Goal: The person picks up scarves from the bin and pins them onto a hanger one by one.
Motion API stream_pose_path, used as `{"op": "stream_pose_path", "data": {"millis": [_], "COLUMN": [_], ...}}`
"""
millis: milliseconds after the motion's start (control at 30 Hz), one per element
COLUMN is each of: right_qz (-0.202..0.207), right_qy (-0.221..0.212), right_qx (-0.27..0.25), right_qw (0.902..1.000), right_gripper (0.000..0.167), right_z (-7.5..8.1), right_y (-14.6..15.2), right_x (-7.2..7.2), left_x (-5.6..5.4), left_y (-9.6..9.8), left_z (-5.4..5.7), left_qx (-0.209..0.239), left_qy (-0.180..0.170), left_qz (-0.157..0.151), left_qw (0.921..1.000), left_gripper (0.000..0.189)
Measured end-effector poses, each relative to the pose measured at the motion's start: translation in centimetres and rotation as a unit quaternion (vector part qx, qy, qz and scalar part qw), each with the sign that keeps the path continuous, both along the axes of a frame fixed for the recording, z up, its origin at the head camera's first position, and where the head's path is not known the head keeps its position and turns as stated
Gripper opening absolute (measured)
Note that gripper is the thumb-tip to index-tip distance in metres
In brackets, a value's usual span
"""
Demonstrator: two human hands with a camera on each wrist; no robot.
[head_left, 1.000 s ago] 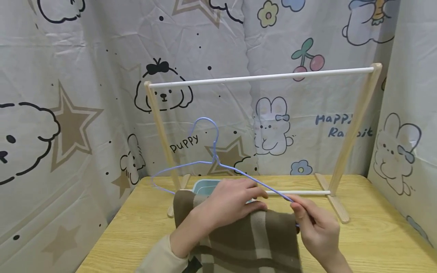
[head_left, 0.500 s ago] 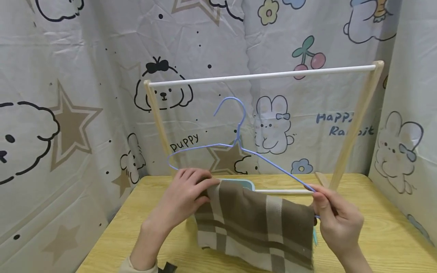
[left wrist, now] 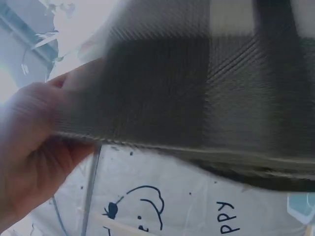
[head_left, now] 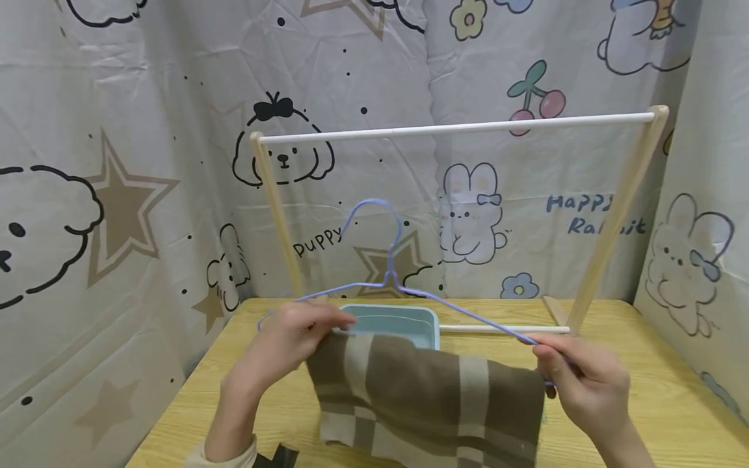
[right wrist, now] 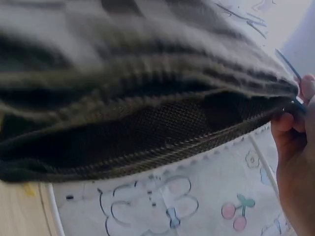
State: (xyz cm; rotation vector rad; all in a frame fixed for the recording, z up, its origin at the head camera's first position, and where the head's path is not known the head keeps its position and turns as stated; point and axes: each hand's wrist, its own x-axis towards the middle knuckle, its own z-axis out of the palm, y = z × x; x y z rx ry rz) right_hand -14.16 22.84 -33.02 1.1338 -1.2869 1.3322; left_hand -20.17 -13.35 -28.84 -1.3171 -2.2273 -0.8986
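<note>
A brown and beige plaid cloth (head_left: 433,390) hangs folded over the lower part of a purple-blue wire hanger (head_left: 400,227). With thumb and fingers, my left hand (head_left: 277,344) pinches the cloth's upper left corner; the left wrist view shows the cloth (left wrist: 157,88) stretching away from that hand (left wrist: 32,152). At the hanger's right end, my right hand (head_left: 588,383) grips the wire beside the cloth's right edge. In the right wrist view, the cloth (right wrist: 162,118) gapes between its layers next to the hand (right wrist: 298,162). The hanger's lower bar is mostly hidden by cloth.
Behind the hanger stands a wooden rack with a white top rail (head_left: 456,130). A pale teal tub (head_left: 437,325) sits on the wood-grain table (head_left: 620,364), partly behind the cloth. Patterned curtains (head_left: 374,78) enclose the back and sides.
My left hand has moved left from the cloth's middle to its left corner, and the cloth is spread wider. The hanger shifted right and up, then dropped lower. My right hand kept its grip.
</note>
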Motion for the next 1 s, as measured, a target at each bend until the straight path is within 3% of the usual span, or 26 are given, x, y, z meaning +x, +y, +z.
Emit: {"op": "stream_pose_path", "data": {"millis": [133, 233, 300, 400, 533, 633, 800, 900, 1000], "right_qz": [-0.004, 0.001, 0.006, 0.013, 0.029, 0.033, 0.042, 0.04, 0.042], "right_qy": [0.015, -0.007, -0.026, -0.038, -0.042, -0.041, -0.044, -0.054, -0.059], "right_qx": [-0.006, -0.042, -0.069, -0.105, -0.126, -0.123, -0.105, -0.07, -0.029], "right_qw": [0.9999, 0.9991, 0.9973, 0.9937, 0.9908, 0.991, 0.9926, 0.9953, 0.997], "right_gripper": [0.015, 0.013, 0.012, 0.012, 0.012, 0.012, 0.012, 0.012, 0.012], "right_z": [0.0, -0.2, -0.3, -0.2, 0.2, 0.2, 0.2, 0.2, 0.1], "right_y": [-0.5, -0.3, 0.1, 0.7, 1.1, 1.2, 1.5, 1.7, 1.6], "right_x": [-0.1, -0.2, -0.3, -0.3, -0.3, -0.3, -0.4, -0.2, 0.0], "left_x": [0.4, 0.6, 0.7, 0.9, 0.6, 0.2, -0.2, -0.1, -0.1], "left_y": [0.4, 0.6, 0.5, 0.3, 0.3, 0.4, 0.4, 0.4, 0.7], "left_z": [0.0, 0.0, 0.1, -0.1, -0.9, -1.4, -1.5, -1.6, -1.8], "left_qx": [0.048, 0.056, 0.048, -0.003, -0.075, -0.073, -0.032, -0.004, 0.018], "left_qy": [-0.017, 0.007, 0.041, 0.097, 0.17, 0.207, 0.26, 0.258, 0.248], "left_qz": [0.006, -0.006, 0.005, 0.056, 0.148, 0.164, 0.136, 0.135, 0.177], "left_qw": [0.9987, 0.9984, 0.998, 0.9937, 0.9714, 0.9618, 0.9553, 0.9568, 0.9523], "left_gripper": [0.029, 0.025, 0.026, 0.043, 0.059, 0.049, 0.022, 0.011, 0.005]}}
